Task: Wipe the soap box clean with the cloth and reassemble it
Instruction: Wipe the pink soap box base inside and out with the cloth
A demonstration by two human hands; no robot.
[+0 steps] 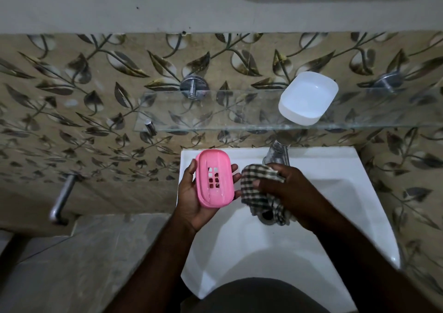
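My left hand (pixel 191 200) holds the pink soap-box tray (pixel 214 178), an oval piece with drain slots in its middle, flat on the palm over the sink's left edge. My right hand (pixel 285 188) grips a bunched checked cloth (pixel 256 193) just to the right of the tray, apart from it by a small gap. The white soap-box base (pixel 308 98) lies hollow side up on the glass shelf (pixel 215 111) above the sink, at the right.
A white wash basin (pixel 323 169) sits below my hands, with a metal tap (pixel 276 153) at its back and the drain partly hidden by the cloth. A metal towel bar (pixel 61 199) sticks out of the leaf-patterned tiled wall on the left.
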